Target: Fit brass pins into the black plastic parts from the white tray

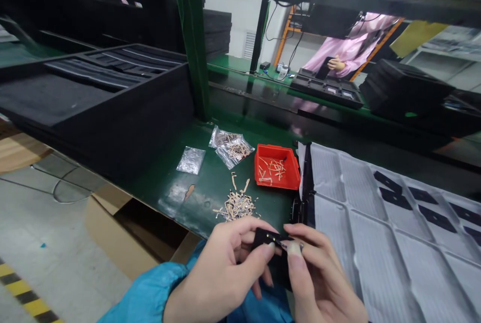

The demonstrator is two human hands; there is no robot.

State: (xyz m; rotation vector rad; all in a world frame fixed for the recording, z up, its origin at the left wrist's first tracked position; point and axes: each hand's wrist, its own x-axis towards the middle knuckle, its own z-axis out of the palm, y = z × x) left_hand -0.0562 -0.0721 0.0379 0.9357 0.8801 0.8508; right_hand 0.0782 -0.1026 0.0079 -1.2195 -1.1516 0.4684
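My left hand (229,268) is closed around a small flat black part (263,236) with a few tiny shiny spots on its face. Against that part's right side, my right hand (319,273) pinches a small thin piece (284,245) between thumb and fingers; its kind is too small to make out. Just beyond the hands lies a loose pile of small beige and silver strips (238,205) on the green table. A red tray (280,185) behind it holds several similar beige strips.
Clear plastic bags (236,150) of strips and a flat clear bag (191,160) lie on the green table (158,187). At right, a light grey compartment tray (376,253) carries several black parts. A large black case (150,97) stands left, an open carton (116,232) below. Someone in pink (353,47) works opposite.
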